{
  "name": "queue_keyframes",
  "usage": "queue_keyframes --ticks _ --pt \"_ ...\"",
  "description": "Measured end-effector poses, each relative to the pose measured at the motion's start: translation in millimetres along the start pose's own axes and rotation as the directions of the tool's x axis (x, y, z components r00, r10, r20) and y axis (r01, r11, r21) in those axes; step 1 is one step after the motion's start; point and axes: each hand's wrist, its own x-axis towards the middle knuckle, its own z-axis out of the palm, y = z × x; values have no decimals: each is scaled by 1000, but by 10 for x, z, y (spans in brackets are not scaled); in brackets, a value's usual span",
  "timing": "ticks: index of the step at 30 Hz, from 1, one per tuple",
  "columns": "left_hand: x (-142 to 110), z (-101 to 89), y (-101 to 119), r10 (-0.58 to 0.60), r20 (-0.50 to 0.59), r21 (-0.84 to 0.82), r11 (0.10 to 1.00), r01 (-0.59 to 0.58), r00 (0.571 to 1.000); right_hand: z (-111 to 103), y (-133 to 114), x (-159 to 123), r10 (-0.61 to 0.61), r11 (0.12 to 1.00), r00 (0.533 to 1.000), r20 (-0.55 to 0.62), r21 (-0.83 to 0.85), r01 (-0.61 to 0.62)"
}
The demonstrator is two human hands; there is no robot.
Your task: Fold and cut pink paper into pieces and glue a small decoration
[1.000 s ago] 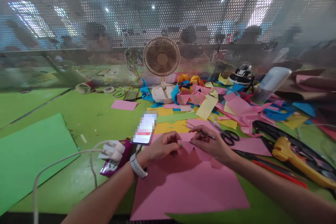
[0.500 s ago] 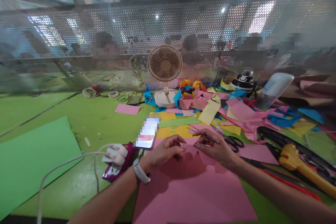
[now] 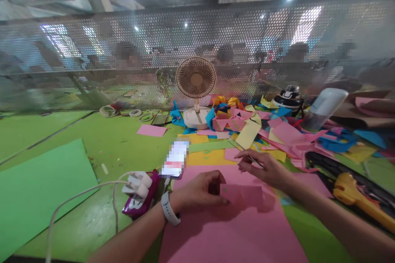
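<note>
My left hand [image 3: 200,193], with a white watch band on its wrist, pinches a small pink paper piece [image 3: 243,192] at its left end. A tiny green spot shows on this piece near my fingers. Beneath it lies a large pink sheet [image 3: 234,236]. My right hand [image 3: 262,166] is up and to the right of the piece, apart from it. Its fingers are closed round slim tweezers [image 3: 254,161], whose thin tips point up and left toward the paper scraps.
A lit phone [image 3: 175,159] and a purple power bank with white plugs [image 3: 137,185] lie left of the sheet. Behind stand a fan [image 3: 196,78] and a heap of paper scraps [image 3: 296,131]. A yellow-handled tool [image 3: 348,189] is at right, a green sheet [image 3: 55,197] at left.
My left hand has come lower and nearer with the pink piece, which now shows flat side on. My right hand has moved right, away from it, with the tweezers. The view has tilted up slightly.
</note>
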Motion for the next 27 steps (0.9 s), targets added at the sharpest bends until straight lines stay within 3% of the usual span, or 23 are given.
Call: queue_keyframes --ticks 2,5,9,12,16,23,27 --pt "-9 8 3 -2 38 -7 1000 2 999 -97 79 4 -27 967 995 97 -248 51" --pt "-23 13 19 -19 92 -15 1000 20 996 -134 225 -20 13 843 973 229 -526 113" --pt "-41 17 69 -50 107 -25 998 53 993 -173 289 -49 85 786 957 277 -609 106" --pt "-43 8 92 -35 98 21 999 33 995 -374 190 -49 75 805 980 184 -592 50" --pt "-27 -7 80 4 58 129 992 -12 998 -781 42 -167 109 806 994 -29 -582 -106" --pt "-8 24 77 -9 2 185 983 9 1000 -1199 170 -804 161 672 965 -208 -693 -261" --pt "2 22 95 -14 3 165 986 13 1000 -1396 244 -1170 288 597 911 -296 -688 -412"
